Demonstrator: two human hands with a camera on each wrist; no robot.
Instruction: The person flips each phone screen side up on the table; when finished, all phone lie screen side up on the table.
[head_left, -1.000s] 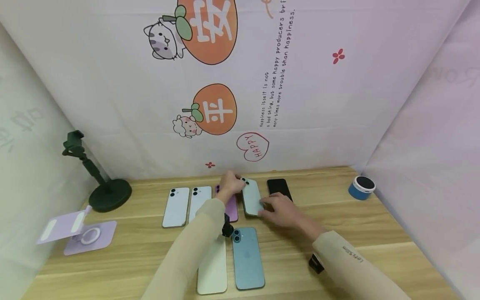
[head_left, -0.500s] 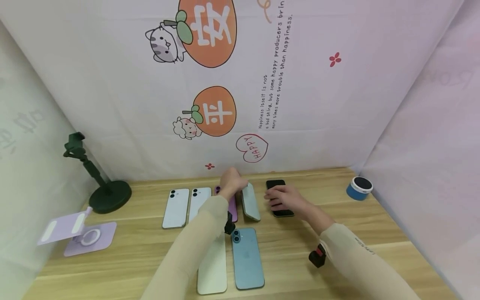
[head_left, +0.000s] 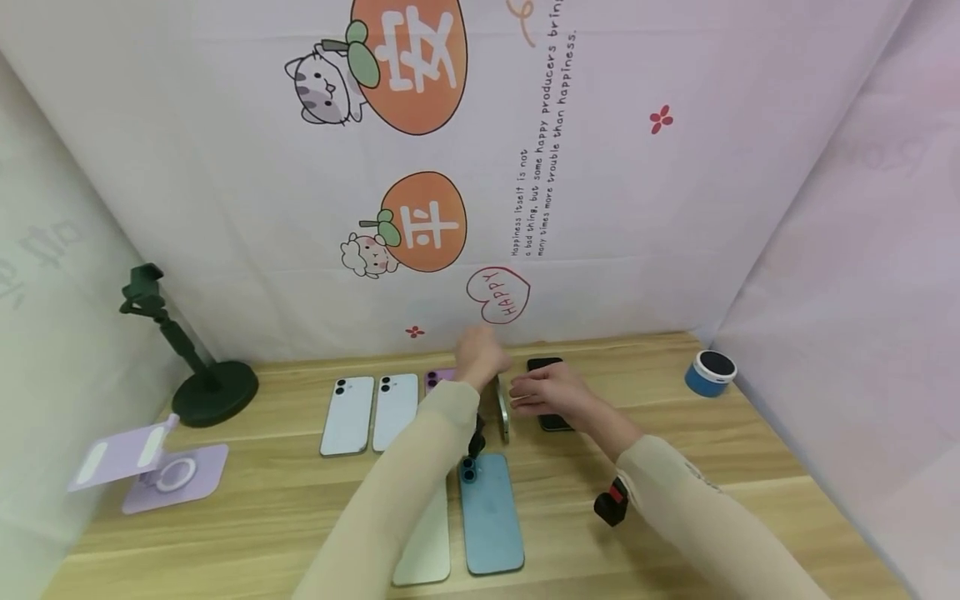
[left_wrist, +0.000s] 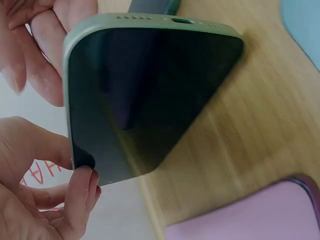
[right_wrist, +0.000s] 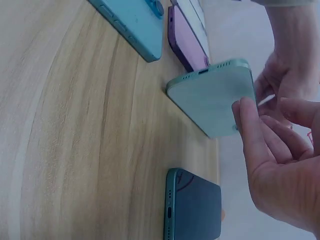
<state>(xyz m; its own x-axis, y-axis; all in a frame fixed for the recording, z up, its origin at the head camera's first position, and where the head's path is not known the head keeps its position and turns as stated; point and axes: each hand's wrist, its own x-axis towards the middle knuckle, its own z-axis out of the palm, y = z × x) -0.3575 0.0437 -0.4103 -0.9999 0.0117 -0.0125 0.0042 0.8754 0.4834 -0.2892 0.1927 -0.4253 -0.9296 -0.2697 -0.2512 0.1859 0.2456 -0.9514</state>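
Note:
My left hand (head_left: 480,357) pinches the edge of a pale green smartphone (left_wrist: 145,95) between thumb and fingers. The phone stands tilted up on a long edge, its dark screen facing the left wrist camera and its plain green back showing in the right wrist view. On the back's side is my right hand (head_left: 553,392), fingers fairly straight, fingertips (right_wrist: 245,107) overlapping the back in the right wrist view. Partly under that hand in the head view lies a phone with a black screen (right_wrist: 197,205). A purple phone (right_wrist: 187,40) lies left of the green one, largely covered by the left arm.
Two white phones (head_left: 347,417) lie further left. Nearer me are a cream phone (head_left: 425,546) and a blue phone (head_left: 492,517). A dark green stand (head_left: 215,392) and a lilac folding holder (head_left: 180,475) stand left, a small blue speaker (head_left: 710,375) right. A printed cloth hangs behind.
The green phone, earlier lying back up, has been tipped up onto its edge by my left hand. The right hand let go of its side, moved right over the black-screened phone, then slightly back left.

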